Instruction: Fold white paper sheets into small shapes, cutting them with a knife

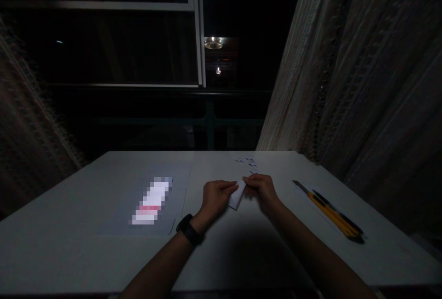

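A small folded piece of white paper [236, 198] is held just above the table, between my two hands. My left hand [216, 197], with a black watch [189, 230] on its wrist, pinches the paper's upper left edge between thumb and fingers. At the top corner, the thumb and forefinger of my right hand [261, 191] grip the same paper. The other fingers of the right hand curl beneath and are partly in shadow. Several small dark marks or scraps [249, 161] lie beyond the hands; it is too dim to tell which.
A yellow utility knife [331, 214] lies at the right, blade out, beside a dark pen-like item and a paper strip. A lit, blurred-out phone-like screen [152, 201] rests on white sheets [113, 223] at the left. Curtains [293, 83] hang beyond the white table [69, 244].
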A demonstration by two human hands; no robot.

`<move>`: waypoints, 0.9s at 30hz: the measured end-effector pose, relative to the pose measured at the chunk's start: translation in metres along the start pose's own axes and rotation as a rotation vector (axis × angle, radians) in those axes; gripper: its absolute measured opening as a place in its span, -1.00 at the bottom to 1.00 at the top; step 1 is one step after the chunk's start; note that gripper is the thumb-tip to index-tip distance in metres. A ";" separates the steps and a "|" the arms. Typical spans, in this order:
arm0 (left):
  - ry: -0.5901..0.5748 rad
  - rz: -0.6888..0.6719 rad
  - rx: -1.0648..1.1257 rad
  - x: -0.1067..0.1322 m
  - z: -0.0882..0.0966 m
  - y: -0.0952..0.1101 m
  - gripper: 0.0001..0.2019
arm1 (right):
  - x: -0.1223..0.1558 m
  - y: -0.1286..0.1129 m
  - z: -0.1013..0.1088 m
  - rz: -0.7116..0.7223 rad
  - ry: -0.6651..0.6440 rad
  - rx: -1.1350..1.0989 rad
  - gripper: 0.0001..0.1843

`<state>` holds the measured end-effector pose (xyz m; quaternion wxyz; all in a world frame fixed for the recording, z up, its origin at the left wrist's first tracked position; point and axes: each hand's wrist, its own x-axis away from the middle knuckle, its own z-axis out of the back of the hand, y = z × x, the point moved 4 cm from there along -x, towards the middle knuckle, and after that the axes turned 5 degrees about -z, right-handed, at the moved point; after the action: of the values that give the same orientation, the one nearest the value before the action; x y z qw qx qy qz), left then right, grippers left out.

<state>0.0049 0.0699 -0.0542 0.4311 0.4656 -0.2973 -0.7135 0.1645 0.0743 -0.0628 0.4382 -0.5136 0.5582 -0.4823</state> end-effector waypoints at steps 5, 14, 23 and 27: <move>0.061 0.075 -0.035 0.000 0.004 -0.007 -0.77 | 0.002 0.008 -0.011 -0.031 -0.107 0.141 -0.63; 0.101 0.119 0.049 -0.004 0.003 -0.020 -0.73 | 0.006 0.013 -0.020 -0.030 -0.154 0.237 -0.59; 0.100 0.134 0.057 -0.006 0.004 -0.020 -0.74 | 0.007 0.013 -0.021 -0.028 -0.166 0.236 -0.59; 0.140 0.136 0.055 -0.006 0.007 -0.022 -0.73 | 0.007 0.015 -0.023 -0.021 -0.219 0.272 -0.60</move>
<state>-0.0072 0.0854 -0.0671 0.4852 0.5048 -0.3166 -0.6400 0.1395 0.0697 -0.0746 0.5568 -0.5049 0.4312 -0.4991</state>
